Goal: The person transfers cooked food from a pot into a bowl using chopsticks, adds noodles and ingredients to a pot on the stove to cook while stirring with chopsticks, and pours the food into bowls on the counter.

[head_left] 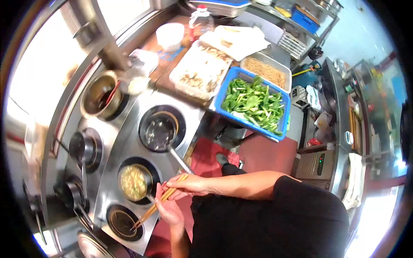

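Note:
Long wooden chopsticks [152, 208] slant down-left from my hands, their tips over the empty burner [124, 221] at the front of the steel stove. My right hand [187, 185] has its fingers closed around their upper part. Just below it, my left hand [170, 210] is beside the chopsticks, its fingers partly spread; whether it grips them is unclear. Close to the hands, a pan [134, 182] of yellowish soup with green bits sits on the middle burner, its handle pointing towards my hands. Behind it, a dark pan [158, 132] with some clear liquid rests on another burner.
A blue basket of leafy greens [254, 101], a tray of noodles [266, 72] and a tray of sliced food [202, 71] stand beyond the stove. At the left are a pot with dark liquid [101, 94] and small pans [79, 146]. A steel counter [340, 159] runs along the right.

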A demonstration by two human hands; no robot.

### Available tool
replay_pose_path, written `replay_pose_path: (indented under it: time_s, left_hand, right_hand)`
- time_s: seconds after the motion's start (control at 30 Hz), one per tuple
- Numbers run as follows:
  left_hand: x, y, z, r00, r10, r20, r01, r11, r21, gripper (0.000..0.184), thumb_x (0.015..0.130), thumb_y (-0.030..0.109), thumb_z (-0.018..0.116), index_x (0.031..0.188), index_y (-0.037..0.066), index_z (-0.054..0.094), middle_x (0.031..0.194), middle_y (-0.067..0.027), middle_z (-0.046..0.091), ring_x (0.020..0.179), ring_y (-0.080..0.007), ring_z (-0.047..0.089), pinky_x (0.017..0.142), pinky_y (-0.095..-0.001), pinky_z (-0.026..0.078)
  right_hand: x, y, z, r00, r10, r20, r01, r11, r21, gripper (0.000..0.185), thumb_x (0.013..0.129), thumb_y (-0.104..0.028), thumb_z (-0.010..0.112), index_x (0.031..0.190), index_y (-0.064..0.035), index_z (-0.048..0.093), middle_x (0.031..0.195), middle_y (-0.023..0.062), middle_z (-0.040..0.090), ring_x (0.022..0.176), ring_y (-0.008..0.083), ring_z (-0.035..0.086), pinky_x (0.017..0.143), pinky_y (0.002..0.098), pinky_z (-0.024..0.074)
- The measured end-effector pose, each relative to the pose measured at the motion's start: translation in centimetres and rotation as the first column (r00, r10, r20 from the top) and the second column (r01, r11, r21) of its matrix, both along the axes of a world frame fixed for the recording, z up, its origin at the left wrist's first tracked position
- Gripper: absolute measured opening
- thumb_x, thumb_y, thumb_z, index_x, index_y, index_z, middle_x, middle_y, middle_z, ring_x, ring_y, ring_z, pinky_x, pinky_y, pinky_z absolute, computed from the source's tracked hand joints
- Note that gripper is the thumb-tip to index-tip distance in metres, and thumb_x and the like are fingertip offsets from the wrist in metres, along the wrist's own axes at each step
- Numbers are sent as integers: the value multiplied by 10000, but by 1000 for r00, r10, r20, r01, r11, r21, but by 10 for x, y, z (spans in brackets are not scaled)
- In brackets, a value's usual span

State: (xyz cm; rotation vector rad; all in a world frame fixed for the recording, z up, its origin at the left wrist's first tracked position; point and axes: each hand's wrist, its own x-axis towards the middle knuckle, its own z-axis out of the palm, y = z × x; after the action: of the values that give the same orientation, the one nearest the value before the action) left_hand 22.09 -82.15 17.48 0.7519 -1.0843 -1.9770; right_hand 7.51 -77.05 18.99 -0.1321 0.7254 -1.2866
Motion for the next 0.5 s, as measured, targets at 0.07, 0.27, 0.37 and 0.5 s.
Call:
replay_pose_path:
  time_s: [0.07, 0.27, 0.37, 0.5]
  left_hand:
    - [-28, 7, 0, 999, 20, 38, -21, 999, 31, 601, 1023, 435, 287, 1400, -17, 410, 1272, -156, 519, 1167, -269, 509, 980, -397, 430]
    - [-126, 40, 6, 948, 205, 245, -249, 954, 165, 574, 1022, 473, 319, 1275, 5, 531, 620, 36, 406, 509, -50, 328, 473, -194, 312]
    - [-152, 51, -14, 967, 109, 229, -159, 964, 215, 542, 1020, 474, 336, 1267, 33, 532, 609, 37, 395, 502, -37, 376, 434, -188, 306]
    - [-190, 62, -9, 944, 144, 295, -214, 951, 222, 518, 1036, 427, 307, 1239, 5, 529, 577, 35, 373, 455, -56, 333, 403, -192, 286]
  right_hand:
    - [-61, 15, -8, 933, -29, -359, 36, 999, 14, 311, 949, -332, 585, 1006, -37, 664, 932, 57, 691, 832, 138, 651, 746, 285, 532]
    - [-305, 131, -16, 102, -179, -979, 463, 879, -113, 323, 894, -347, 607, 826, -33, 644, 734, 79, 651, 685, 169, 608, 665, 355, 501]
    - [-437, 208, -34, -31, -67, -997, 720, 690, -69, 359, 876, -383, 586, 904, -36, 676, 830, 152, 683, 758, 238, 659, 710, 391, 503]
    - [-577, 305, -78, -239, 219, -946, 791, 610, -59, 261, 831, -219, 592, 993, -35, 679, 885, 167, 695, 829, 279, 673, 764, 374, 516]
